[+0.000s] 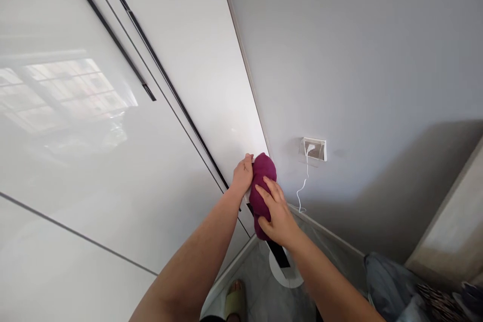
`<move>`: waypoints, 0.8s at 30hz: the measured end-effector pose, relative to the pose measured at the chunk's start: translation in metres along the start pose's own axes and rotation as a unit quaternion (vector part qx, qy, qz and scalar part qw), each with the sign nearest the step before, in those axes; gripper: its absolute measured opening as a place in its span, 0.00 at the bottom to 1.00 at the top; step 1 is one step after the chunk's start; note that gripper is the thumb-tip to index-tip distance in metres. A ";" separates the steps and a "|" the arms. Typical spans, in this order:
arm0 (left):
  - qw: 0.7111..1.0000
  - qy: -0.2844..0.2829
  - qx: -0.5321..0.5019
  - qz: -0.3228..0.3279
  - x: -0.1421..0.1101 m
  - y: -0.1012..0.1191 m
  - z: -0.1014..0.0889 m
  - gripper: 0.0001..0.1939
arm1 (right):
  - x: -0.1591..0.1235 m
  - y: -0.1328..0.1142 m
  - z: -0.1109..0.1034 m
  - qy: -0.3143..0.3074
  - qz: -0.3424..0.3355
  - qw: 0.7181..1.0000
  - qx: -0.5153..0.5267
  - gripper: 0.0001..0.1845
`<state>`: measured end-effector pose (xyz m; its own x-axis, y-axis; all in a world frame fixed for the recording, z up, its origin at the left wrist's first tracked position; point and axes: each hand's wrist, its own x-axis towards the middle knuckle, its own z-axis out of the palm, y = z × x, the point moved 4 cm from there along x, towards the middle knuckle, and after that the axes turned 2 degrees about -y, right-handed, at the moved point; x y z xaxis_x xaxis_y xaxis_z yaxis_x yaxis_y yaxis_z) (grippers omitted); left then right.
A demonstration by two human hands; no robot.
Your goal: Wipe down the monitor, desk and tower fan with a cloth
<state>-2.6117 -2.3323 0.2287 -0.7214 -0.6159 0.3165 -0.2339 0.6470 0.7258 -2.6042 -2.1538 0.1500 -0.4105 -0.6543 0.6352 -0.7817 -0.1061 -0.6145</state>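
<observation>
A purple cloth (262, 201) is draped over the upper part of a slim white-and-black upright appliance, which looks like a tower fan (278, 254) on a round white base (277, 271). My right hand (277, 214) lies on the cloth from the right, fingers curved and slightly parted around it. At the left side of the cloth, my left hand (243, 173) is closed around the appliance's upper edge. The cloth hides most of the appliance's top, and the left fingertips are partly out of sight.
Glossy white cabinet doors (181, 15) with long black handles (169, 83) stand close on the left. A grey wall on the right carries a socket (315, 149) with a white cord (302, 193) plugged in. A slippered foot (235, 299) and grey fabric (392, 282) are below.
</observation>
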 end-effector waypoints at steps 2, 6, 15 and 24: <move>1.000 -0.004 -0.009 -0.003 0.000 0.000 0.001 0.43 | -0.017 0.002 0.003 0.006 0.028 1.000 0.011 0.48; 1.000 0.001 -0.025 -0.013 0.000 -0.001 0.002 0.41 | -0.052 0.024 0.003 0.030 0.142 0.988 0.055 0.44; 0.999 0.007 -0.037 -0.020 -0.008 0.006 0.002 0.45 | -0.026 -0.009 -0.048 0.157 0.081 0.984 0.017 0.44; 1.000 0.003 0.002 -0.015 -0.012 0.010 -0.005 0.44 | 0.036 -0.045 -0.030 -0.086 0.138 0.975 -0.153 0.39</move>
<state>-2.6026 -2.3204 0.2354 -0.7100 -0.6380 0.2981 -0.2583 0.6298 0.7325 -2.5978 -2.1502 0.2144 -0.5613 -0.7443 0.3619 -0.7670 0.3034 -0.5654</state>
